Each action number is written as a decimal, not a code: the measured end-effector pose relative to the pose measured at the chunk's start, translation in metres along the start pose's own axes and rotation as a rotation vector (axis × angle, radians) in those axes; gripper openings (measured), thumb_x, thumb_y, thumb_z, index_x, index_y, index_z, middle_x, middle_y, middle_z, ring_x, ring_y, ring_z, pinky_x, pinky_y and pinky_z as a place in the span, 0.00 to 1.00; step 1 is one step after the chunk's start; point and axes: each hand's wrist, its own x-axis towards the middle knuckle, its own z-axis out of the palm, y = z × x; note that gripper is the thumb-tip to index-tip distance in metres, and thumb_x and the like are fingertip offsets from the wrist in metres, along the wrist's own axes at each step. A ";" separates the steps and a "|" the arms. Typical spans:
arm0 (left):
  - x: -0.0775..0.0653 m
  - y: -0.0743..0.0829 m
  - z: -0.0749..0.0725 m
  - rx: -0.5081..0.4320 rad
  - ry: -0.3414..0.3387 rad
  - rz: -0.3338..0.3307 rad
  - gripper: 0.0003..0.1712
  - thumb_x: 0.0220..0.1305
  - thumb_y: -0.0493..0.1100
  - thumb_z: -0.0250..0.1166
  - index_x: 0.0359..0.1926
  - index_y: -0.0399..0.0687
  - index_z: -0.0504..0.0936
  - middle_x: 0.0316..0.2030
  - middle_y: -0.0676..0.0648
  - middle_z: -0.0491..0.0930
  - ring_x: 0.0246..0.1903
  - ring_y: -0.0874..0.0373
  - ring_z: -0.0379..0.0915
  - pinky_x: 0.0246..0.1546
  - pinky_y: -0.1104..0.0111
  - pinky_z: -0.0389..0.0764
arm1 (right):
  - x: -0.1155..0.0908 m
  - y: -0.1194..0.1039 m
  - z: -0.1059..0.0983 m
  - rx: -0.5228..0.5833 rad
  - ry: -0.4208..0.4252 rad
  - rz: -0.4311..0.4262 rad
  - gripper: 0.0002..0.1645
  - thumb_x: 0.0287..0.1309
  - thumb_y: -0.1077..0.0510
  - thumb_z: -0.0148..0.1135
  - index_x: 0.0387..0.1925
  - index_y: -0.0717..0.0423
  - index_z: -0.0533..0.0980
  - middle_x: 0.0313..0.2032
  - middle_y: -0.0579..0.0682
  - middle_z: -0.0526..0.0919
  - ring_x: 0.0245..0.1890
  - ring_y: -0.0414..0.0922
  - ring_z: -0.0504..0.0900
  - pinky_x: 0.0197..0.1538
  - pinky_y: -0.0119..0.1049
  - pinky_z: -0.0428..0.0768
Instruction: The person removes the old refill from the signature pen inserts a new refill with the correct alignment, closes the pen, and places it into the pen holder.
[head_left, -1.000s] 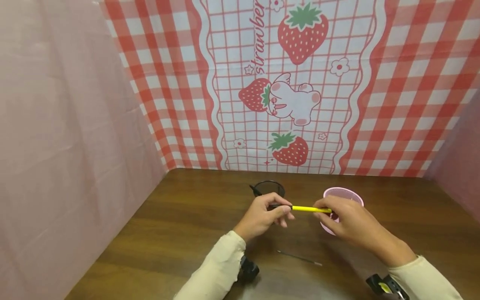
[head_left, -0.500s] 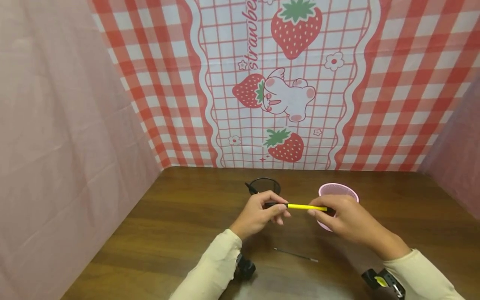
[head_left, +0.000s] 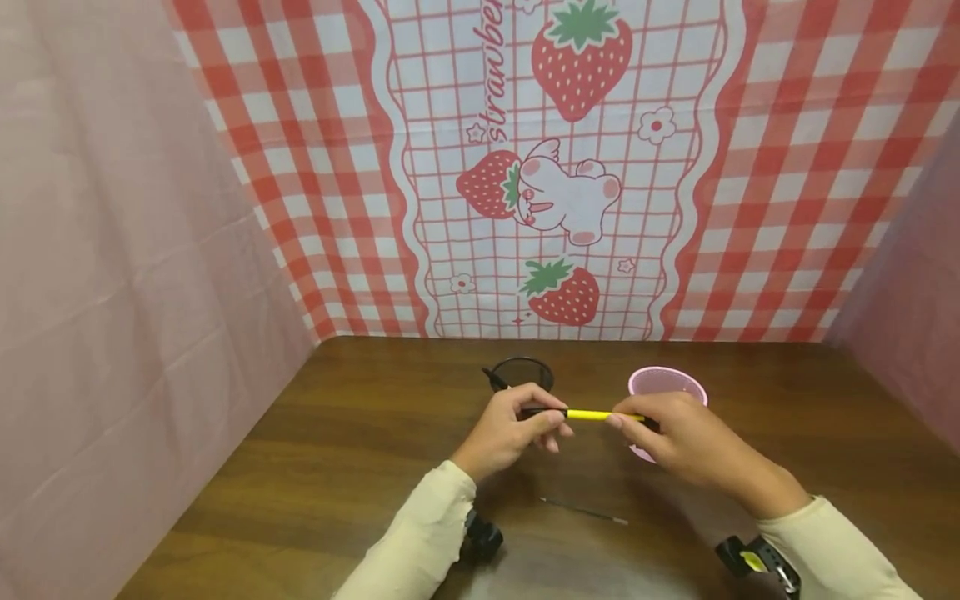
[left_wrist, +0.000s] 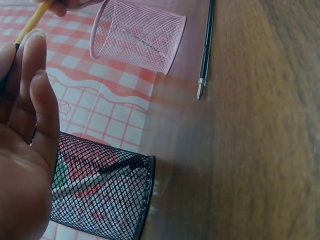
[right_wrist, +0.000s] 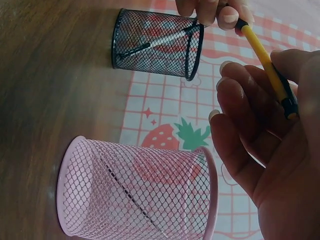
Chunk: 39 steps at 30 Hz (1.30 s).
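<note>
Both hands hold a yellow-and-black pen (head_left: 587,414) level above the table between them. My left hand (head_left: 504,433) pinches its black end between thumb and fingers. The right hand (head_left: 693,433) grips the yellow barrel near the other end, where a black clip shows in the right wrist view. Below the hands, a thin dark pen refill (head_left: 583,511) with a metal tip lies on the table. Behind the right hand stands a pink mesh pen cup (right_wrist: 212,192), with a thin dark refill-like rod inside. A black mesh pen cup (right_wrist: 196,50) behind the left hand contains a white-and-black pen (right_wrist: 167,39).
The brown wooden table (head_left: 322,467) runs back to a red-checked strawberry cloth (head_left: 555,200). Pale pink cloth hangs at the left (head_left: 135,250) and right sides. A black wrist camera (head_left: 480,540) sits under the left sleeve, another (head_left: 757,562) under the right.
The right hand has shifted left along the pen toward the left hand, so less yellow barrel shows between them. The whole head view has drifted slightly. The refill stays on the table.
</note>
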 end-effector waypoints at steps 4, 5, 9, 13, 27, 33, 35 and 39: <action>-0.001 0.000 -0.001 -0.009 0.003 0.004 0.11 0.72 0.36 0.62 0.48 0.31 0.79 0.33 0.36 0.86 0.24 0.59 0.81 0.31 0.35 0.79 | 0.003 -0.001 -0.001 0.009 -0.022 0.005 0.06 0.63 0.60 0.68 0.32 0.44 0.82 0.22 0.27 0.74 0.21 0.27 0.71 0.26 0.26 0.73; -0.001 0.001 -0.002 -0.008 0.002 0.003 0.12 0.72 0.37 0.62 0.48 0.30 0.79 0.33 0.36 0.86 0.24 0.59 0.81 0.31 0.35 0.79 | 0.003 -0.002 -0.001 0.012 -0.025 0.002 0.08 0.62 0.61 0.68 0.32 0.43 0.82 0.22 0.27 0.74 0.21 0.27 0.71 0.26 0.26 0.73; -0.002 0.000 -0.002 0.000 -0.005 0.000 0.15 0.72 0.38 0.63 0.49 0.26 0.78 0.33 0.37 0.86 0.24 0.59 0.81 0.32 0.34 0.78 | 0.004 -0.002 0.000 0.023 -0.027 -0.019 0.12 0.63 0.62 0.67 0.29 0.40 0.79 0.20 0.28 0.73 0.20 0.26 0.70 0.25 0.25 0.72; -0.002 0.000 -0.002 0.015 -0.009 0.005 0.14 0.72 0.37 0.63 0.48 0.27 0.78 0.33 0.36 0.86 0.23 0.59 0.81 0.30 0.36 0.79 | 0.002 -0.002 0.001 0.033 -0.022 -0.025 0.15 0.64 0.63 0.65 0.28 0.38 0.78 0.20 0.28 0.73 0.20 0.26 0.69 0.24 0.24 0.71; 0.000 0.003 0.002 0.059 -0.013 -0.020 0.08 0.70 0.34 0.63 0.48 0.35 0.81 0.32 0.38 0.86 0.23 0.56 0.81 0.31 0.40 0.81 | -0.002 0.000 0.000 0.049 -0.010 0.004 0.17 0.66 0.63 0.64 0.27 0.37 0.76 0.19 0.30 0.75 0.19 0.27 0.70 0.23 0.26 0.71; 0.002 0.003 0.001 0.077 -0.011 -0.029 0.07 0.70 0.36 0.64 0.47 0.38 0.82 0.32 0.41 0.86 0.24 0.56 0.81 0.33 0.37 0.80 | 0.001 -0.001 -0.002 0.050 -0.005 -0.019 0.18 0.65 0.64 0.64 0.26 0.37 0.76 0.20 0.29 0.74 0.20 0.26 0.70 0.24 0.25 0.71; 0.002 0.003 0.000 0.090 -0.012 -0.030 0.09 0.70 0.36 0.65 0.47 0.36 0.83 0.33 0.39 0.86 0.25 0.55 0.82 0.33 0.38 0.81 | 0.001 -0.001 -0.003 0.058 -0.003 -0.019 0.18 0.66 0.64 0.64 0.26 0.37 0.76 0.20 0.29 0.74 0.20 0.27 0.70 0.24 0.26 0.71; 0.001 0.004 0.000 0.142 0.003 -0.024 0.10 0.68 0.35 0.66 0.47 0.34 0.84 0.35 0.39 0.85 0.28 0.50 0.83 0.35 0.43 0.83 | 0.000 -0.002 -0.003 0.068 -0.002 -0.002 0.19 0.66 0.64 0.63 0.24 0.37 0.75 0.20 0.30 0.74 0.20 0.27 0.69 0.24 0.26 0.71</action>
